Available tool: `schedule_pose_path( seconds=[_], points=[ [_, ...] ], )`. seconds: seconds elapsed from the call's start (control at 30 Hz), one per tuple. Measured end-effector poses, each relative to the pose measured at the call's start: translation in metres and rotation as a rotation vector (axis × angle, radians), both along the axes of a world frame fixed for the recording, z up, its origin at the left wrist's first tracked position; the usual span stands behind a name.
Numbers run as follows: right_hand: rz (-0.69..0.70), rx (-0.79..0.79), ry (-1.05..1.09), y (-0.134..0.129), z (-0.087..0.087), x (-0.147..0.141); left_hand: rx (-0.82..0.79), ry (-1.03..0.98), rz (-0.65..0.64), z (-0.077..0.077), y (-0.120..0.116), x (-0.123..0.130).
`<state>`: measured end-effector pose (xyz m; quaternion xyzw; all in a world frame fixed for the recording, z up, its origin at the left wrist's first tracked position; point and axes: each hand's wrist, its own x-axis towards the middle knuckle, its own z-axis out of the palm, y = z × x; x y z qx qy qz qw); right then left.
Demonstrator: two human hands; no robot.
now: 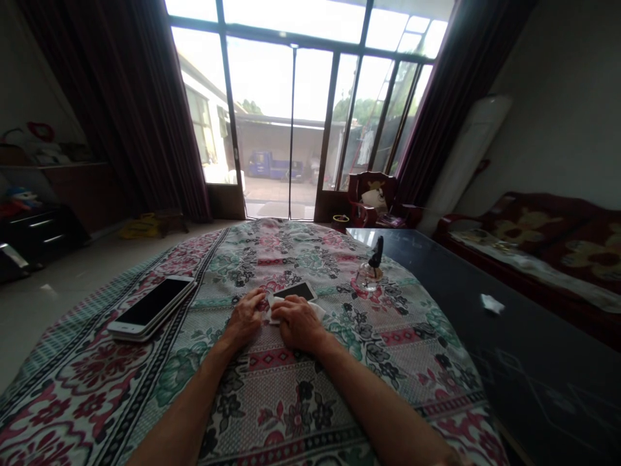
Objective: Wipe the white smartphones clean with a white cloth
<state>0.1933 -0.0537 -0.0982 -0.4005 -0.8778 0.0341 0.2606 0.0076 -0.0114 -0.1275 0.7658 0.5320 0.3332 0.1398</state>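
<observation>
A small white phone (297,290) with a dark screen lies on the flowered tablecloth in front of me. At its left edge is my left hand (246,317), fingers bent and close together, the tips against the phone. My right hand (299,321) lies over the phone's near part with curled fingers. White tissue or cloth (319,311) sticks out from beneath those fingers, pressed on the phone. Most of the tissue and the phone's lower end are hidden by this hand.
A larger white phone (152,304) lies on a flat white object to the left. Beyond my right hand stands a clear spray bottle (370,274) with a black top. A dark table (485,349) adjoins on the right, with a crumpled white tissue (492,303) on it.
</observation>
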Motion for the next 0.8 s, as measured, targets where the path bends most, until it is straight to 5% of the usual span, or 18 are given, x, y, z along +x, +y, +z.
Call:
schedule_pose_path(
  seconds=[0.27, 0.57, 0.8],
  points=[
    [-0.194, 0.041, 0.104, -0.009, -0.001, 0.007, 0.068, 0.004, 0.005, -0.002, -0.001, 0.004],
    [-0.22, 0.046, 0.084, -0.008, 0.001, 0.008, 0.031, 0.127, -0.1, 0.005, -0.006, 0.008],
    [-0.528, 0.014, 0.036, 0.003, 0.003, 0.031, 0.029, 0.208, -0.069, 0.011, -0.013, 0.015]
  ],
)
